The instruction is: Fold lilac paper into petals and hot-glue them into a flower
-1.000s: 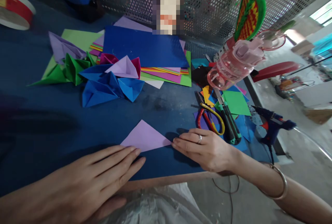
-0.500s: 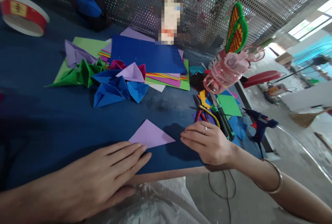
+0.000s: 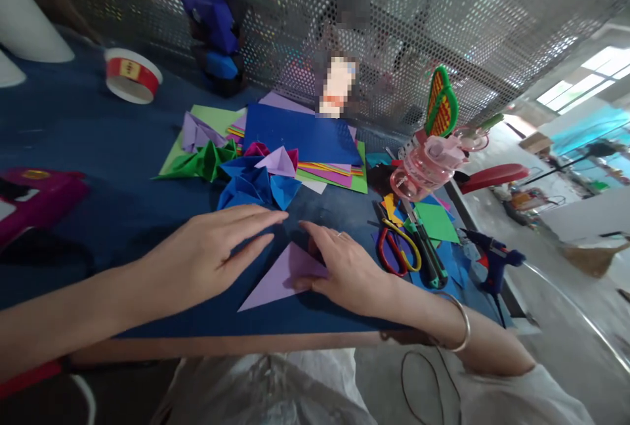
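A folded light purple paper (image 3: 275,281) lies flat on the blue table near its front edge. My right hand (image 3: 344,267) is at the paper's right end, with the thumb on top and the fingers around the far side, gripping it. My left hand (image 3: 221,248) hovers just left of the paper, thumb and fingers apart, holding nothing. Beyond the hands sit folded blue paper pieces (image 3: 246,185), a green one (image 3: 209,161) and a small purple one (image 3: 279,161).
Paper sheets under a dark blue sheet (image 3: 300,133) lie behind. To the right are scissors (image 3: 398,248), a cutter (image 3: 427,251), a pink bottle (image 3: 423,166) and a glue gun (image 3: 495,254). A paper bowl (image 3: 132,76) and a magenta object (image 3: 39,202) are at left.
My right hand has moved left onto the paper. My left hand has lifted off it and opened. The paper's long point now faces the lower left, and the view has shifted.
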A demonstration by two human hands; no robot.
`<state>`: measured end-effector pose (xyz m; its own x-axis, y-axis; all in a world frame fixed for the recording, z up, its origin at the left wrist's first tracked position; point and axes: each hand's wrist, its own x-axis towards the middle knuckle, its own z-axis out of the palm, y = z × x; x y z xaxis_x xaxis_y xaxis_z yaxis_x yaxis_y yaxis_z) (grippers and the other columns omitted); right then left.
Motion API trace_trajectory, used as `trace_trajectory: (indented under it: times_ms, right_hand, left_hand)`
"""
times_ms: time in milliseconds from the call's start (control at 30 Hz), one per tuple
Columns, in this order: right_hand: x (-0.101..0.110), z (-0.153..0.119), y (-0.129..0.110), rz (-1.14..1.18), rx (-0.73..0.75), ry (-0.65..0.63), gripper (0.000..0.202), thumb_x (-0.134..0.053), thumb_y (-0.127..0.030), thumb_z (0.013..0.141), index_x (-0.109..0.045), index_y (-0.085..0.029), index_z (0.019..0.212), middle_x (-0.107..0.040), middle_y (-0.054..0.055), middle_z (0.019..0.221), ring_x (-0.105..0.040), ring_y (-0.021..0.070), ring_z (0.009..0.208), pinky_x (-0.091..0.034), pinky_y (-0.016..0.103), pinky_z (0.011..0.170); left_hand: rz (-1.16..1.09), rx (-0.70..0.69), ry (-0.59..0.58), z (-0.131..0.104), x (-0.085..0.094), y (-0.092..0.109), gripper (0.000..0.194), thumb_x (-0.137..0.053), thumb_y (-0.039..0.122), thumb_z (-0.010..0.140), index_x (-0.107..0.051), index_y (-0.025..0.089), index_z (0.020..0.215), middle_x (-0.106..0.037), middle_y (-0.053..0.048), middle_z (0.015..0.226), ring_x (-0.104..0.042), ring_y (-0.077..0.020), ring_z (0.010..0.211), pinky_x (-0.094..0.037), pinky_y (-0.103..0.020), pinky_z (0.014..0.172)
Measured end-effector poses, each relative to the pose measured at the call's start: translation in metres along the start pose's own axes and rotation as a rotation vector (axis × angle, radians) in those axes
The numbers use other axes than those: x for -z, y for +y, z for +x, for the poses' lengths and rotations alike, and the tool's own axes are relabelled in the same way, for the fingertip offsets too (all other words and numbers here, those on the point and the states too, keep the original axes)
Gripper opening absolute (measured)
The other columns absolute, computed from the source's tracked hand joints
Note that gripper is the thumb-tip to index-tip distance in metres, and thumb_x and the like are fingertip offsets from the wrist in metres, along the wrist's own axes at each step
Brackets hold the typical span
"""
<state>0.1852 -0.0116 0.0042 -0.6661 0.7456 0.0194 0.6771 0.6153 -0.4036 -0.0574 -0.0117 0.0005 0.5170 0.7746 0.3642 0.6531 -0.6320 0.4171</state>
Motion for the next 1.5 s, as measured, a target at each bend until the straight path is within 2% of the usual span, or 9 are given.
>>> trace_trajectory:
  times_ms: [100, 333, 467, 733, 1000, 1167, 1300, 1400, 1500]
  right_hand:
    - [-0.004, 0.001, 0.003, 0.109, 0.044, 0.066, 0.063, -0.068, -0.027, 0.086, -0.038, -0.012, 0.139, -0.065, 0.009, 0.101, -0.062, 0.0207, 0.095, -0.050, 0.037, 0.084]
    - [-0.002, -0.005, 0.003, 0.196, 0.268, 0.226, 0.022, -0.047, -0.014, 0.095, -0.062, -0.016, 0.111, -0.064, 0.007, 0.095, -0.060, 0.0152, 0.089, -0.051, 0.029, 0.079]
    - [-0.003, -0.009, 0.006, 0.055, 0.375, 0.319, 0.028, -0.042, -0.005, 0.091, -0.066, -0.017, 0.096, -0.067, 0.007, 0.093, -0.061, 0.0149, 0.084, -0.050, 0.029, 0.075]
    - [-0.007, -0.027, 0.019, -0.154, 0.505, 0.266, 0.028, -0.040, -0.007, 0.094, -0.065, -0.015, 0.086, -0.068, 0.006, 0.092, -0.062, 0.0149, 0.085, -0.051, 0.027, 0.074]
    - [-0.007, -0.043, 0.029, -0.345, 0.436, 0.241, 0.022, -0.046, -0.014, 0.094, -0.065, -0.010, 0.104, -0.068, 0.013, 0.113, -0.062, 0.0209, 0.107, -0.053, 0.035, 0.091]
    - [-0.008, -0.048, 0.021, -0.430, 0.562, 0.309, 0.021, -0.049, -0.015, 0.094, -0.068, -0.012, 0.102, -0.071, 0.009, 0.112, -0.062, 0.0230, 0.108, -0.051, 0.038, 0.096]
    - [-0.011, -0.054, 0.018, -0.453, 0.570, 0.309, 0.027, -0.044, -0.009, 0.095, -0.070, -0.010, 0.085, -0.073, 0.011, 0.104, -0.065, 0.0238, 0.101, -0.052, 0.038, 0.092]
    - [-0.012, -0.056, 0.019, -0.462, 0.535, 0.303, 0.028, -0.044, -0.008, 0.095, -0.070, -0.008, 0.088, -0.073, 0.013, 0.104, -0.066, 0.0238, 0.097, -0.053, 0.038, 0.090]
    - [-0.013, -0.058, 0.021, -0.468, 0.520, 0.287, 0.023, -0.047, -0.009, 0.094, -0.070, -0.008, 0.091, -0.072, 0.013, 0.107, -0.066, 0.0244, 0.100, -0.052, 0.040, 0.092]
  left_hand:
    - [-0.112, 0.131, -0.062, 0.006, -0.004, -0.002, 0.043, -0.044, 0.043, 0.096, -0.058, 0.021, 0.130, -0.065, -0.007, 0.129, -0.066, -0.0249, 0.108, -0.052, -0.040, 0.096]
    - [-0.502, 0.284, -0.250, 0.014, -0.009, 0.003, 0.042, -0.047, 0.044, 0.094, -0.058, 0.023, 0.128, -0.068, -0.008, 0.121, -0.070, -0.0205, 0.095, -0.059, -0.030, 0.077]
    - [-0.575, 0.282, -0.254, 0.015, -0.007, 0.009, 0.042, -0.047, 0.041, 0.095, -0.055, 0.023, 0.132, -0.070, -0.008, 0.116, -0.071, -0.0182, 0.088, -0.059, -0.029, 0.075]
    - [-0.175, 0.160, -0.167, 0.011, -0.017, 0.008, 0.045, -0.043, 0.028, 0.095, -0.048, 0.025, 0.139, -0.065, -0.007, 0.122, -0.065, -0.0159, 0.084, -0.055, -0.030, 0.081]
    - [-0.394, 0.229, -0.171, 0.008, -0.017, 0.007, 0.033, -0.049, 0.028, 0.091, -0.064, 0.024, 0.121, -0.063, -0.003, 0.094, -0.060, -0.0113, 0.069, -0.050, -0.021, 0.059]
    - [-0.601, 0.352, -0.190, -0.003, -0.025, 0.012, 0.033, -0.052, 0.029, 0.089, -0.064, 0.024, 0.120, -0.062, -0.002, 0.095, -0.064, -0.0126, 0.075, -0.053, -0.019, 0.059]
    - [-0.381, 0.259, -0.162, -0.016, -0.026, 0.015, 0.035, -0.048, 0.026, 0.092, -0.060, 0.027, 0.125, -0.062, -0.002, 0.099, -0.064, -0.0126, 0.075, -0.055, -0.020, 0.061]
    - [-0.068, 0.056, -0.097, -0.023, -0.022, 0.017, 0.040, -0.044, 0.017, 0.092, -0.058, 0.026, 0.129, -0.062, -0.006, 0.116, -0.064, -0.0198, 0.101, -0.056, -0.032, 0.084]
    - [0.097, -0.207, -0.112, -0.028, -0.021, 0.020, 0.052, -0.040, 0.005, 0.086, -0.055, 0.023, 0.133, -0.052, -0.008, 0.141, -0.049, -0.0255, 0.128, -0.045, -0.045, 0.106]
